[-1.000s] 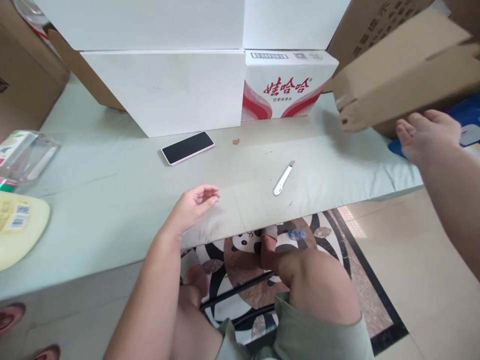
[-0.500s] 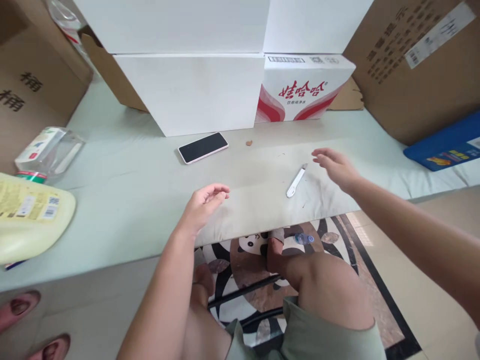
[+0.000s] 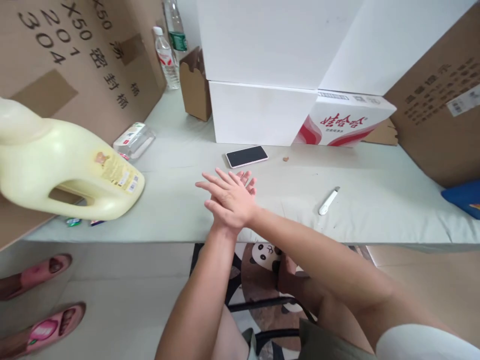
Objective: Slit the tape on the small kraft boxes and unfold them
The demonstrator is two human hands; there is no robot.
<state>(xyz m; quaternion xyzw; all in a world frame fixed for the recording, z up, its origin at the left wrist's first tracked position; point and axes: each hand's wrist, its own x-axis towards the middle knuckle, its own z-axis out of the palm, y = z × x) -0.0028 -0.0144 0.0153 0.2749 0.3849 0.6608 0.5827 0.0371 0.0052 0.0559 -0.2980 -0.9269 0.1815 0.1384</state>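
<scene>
Over the bench's near edge my two hands are pressed together. My right hand [image 3: 231,201] lies across the other with its fingers spread. Beneath it is my left hand [image 3: 250,185], mostly covered; its fingertips stick out straight past the right fingers. Neither hand shows anything held. Just beyond the fingers lies a phone [image 3: 246,156] with a dark screen and pale edge. A white utility knife [image 3: 329,201] rests to the right, its tip pointing away. A small brown scrap [image 3: 285,159] sits near the phone.
White cartons [image 3: 258,112] stand behind the phone, beside a red-and-white box [image 3: 343,125]. A large yellow jug [image 3: 80,165] and clear bottles [image 3: 168,62] are on the left. Brown cartons [image 3: 442,115] flank the bench. Another person's slippered feet [image 3: 56,325] are at lower left.
My hands were apart above the bench; the right has come left onto the left one. The view has swung left, bringing in more of the jug and bottles.
</scene>
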